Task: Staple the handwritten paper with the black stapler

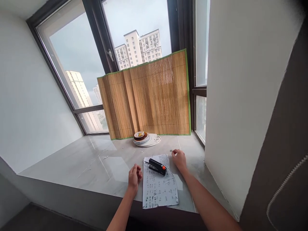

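Note:
A black stapler (pixel 157 166) with an orange-red patch at one end lies across a creased sheet of paper (pixel 166 195) covered in handwriting. Its metal rail sticks out at the left end, parted from the top arm. Left of the paper, my left hand (pixel 135 176) rests on the ledge with its fingers curled in; nothing shows in it. My right hand (pixel 179 158) is at the paper's upper right, fingers bent and pinched together. Just off its fingertips is a small greyish strip (pixel 171 150), too small to name. Whether the fingers hold anything is hidden.
Behind the paper, a stack of plates (pixel 141 140) stands on the glossy tiled ledge (pixel 91 163). A bamboo mat (pixel 149 99) edged in green leans against the window (pixel 141 19). White walls (pixel 231 96) close off both sides, and the ledge's front edge drops away nearby.

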### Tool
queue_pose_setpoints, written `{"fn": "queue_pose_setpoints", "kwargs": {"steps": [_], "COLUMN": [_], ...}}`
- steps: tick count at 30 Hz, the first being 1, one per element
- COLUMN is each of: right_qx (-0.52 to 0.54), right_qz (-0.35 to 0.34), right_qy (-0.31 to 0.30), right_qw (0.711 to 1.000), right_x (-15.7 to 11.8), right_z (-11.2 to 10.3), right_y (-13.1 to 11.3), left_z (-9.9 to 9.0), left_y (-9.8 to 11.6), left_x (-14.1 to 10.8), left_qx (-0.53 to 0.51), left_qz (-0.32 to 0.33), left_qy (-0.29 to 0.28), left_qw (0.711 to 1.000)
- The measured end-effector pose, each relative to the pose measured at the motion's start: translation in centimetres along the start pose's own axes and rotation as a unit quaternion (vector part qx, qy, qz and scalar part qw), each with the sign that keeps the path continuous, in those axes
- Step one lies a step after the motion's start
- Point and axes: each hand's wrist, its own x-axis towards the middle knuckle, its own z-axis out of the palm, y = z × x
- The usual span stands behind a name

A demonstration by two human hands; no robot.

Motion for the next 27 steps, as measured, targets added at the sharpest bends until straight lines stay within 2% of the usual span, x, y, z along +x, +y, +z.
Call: {"fn": "queue_pose_setpoints", "kwargs": {"steps": [1,4,7,10,14,18,27], "right_qx": [0.038,0.184,0.233,0.272,0.384,0.411,0.463], "right_qz": [-0.004,-0.039,-0.08,-0.118,-0.12,-0.091,-0.057], "right_qy": [0.007,-0.014,-0.101,-0.213,-0.322,-0.404,-0.433], "right_qw": [0.999,0.982,0.964,0.931,0.857,0.813,0.771], "right_x": [0.0,-0.5,-1.5,-2.3,-2.5,-2.2,-1.9], "right_z": [0.0,0.8,1.9,2.1,0.7,-0.1,0.6], "right_y": [-0.4,-1.8,-3.1,-3.6,-3.5,-3.2,-3.1], "left_z": [-0.1,-0.4,-0.4,-0.2,-0.4,-0.7,-1.6], "left_y": [0.0,0.3,0.2,-0.8,-2.7,-3.5,-3.4], "left_x": [1.0,5.2,9.8,12.5,12.8,12.1,9.9], "left_qx": [0.101,0.189,0.266,0.33,0.392,0.427,0.451], "left_qz": [0.042,0.08,0.123,0.145,0.144,0.158,0.198], "left_qy": [0.032,0.05,0.006,-0.067,-0.123,-0.142,-0.106], "left_qw": [0.993,0.977,0.956,0.931,0.9,0.879,0.864]}}
